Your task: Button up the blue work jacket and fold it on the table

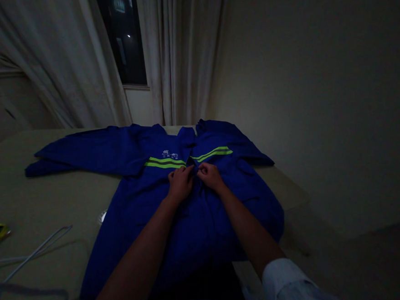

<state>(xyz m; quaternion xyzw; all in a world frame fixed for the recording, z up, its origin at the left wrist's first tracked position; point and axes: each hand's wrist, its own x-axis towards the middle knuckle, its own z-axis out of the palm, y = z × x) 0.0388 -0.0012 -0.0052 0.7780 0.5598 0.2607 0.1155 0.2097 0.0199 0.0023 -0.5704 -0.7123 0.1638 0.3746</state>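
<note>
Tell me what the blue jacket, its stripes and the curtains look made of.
Jacket: seemingly matte cloth, given its soft creases. Stripes: probably sewn-on tape, yellow-green with a darker middle band. Curtains: apparently dull fabric, hanging in long folds.

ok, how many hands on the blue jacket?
2: left hand and right hand, side by side near the middle of the blue jacket. No others in view.
</note>
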